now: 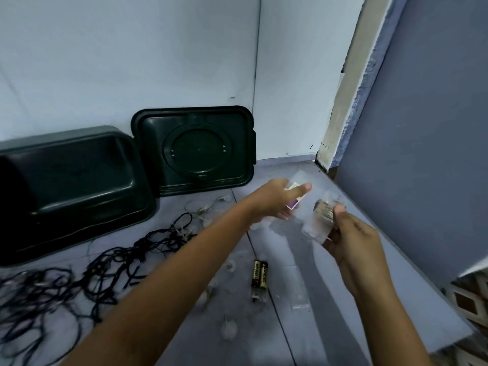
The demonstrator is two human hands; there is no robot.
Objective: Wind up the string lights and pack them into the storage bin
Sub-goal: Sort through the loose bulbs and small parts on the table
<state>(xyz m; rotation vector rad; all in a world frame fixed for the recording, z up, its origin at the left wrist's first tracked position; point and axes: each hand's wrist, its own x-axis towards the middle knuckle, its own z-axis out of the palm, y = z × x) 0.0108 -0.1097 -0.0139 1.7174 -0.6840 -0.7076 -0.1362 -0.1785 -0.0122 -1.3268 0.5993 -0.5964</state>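
Hardly started — string lights (pixel 79 273) tangled beside the empty bin (pixel 79 180), my left hand (pixel 274 200) pinching a small card (pixel 292 204), right hand (pixel 352 241) gripping their battery case (pixel 318 223).

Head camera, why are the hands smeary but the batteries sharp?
Head view: motion blur smears the left hand with its white card, the right hand and the clear box it grips; the batteries on the floor show a sharp label; dim bluish light; the wide lens bends the wall edges.
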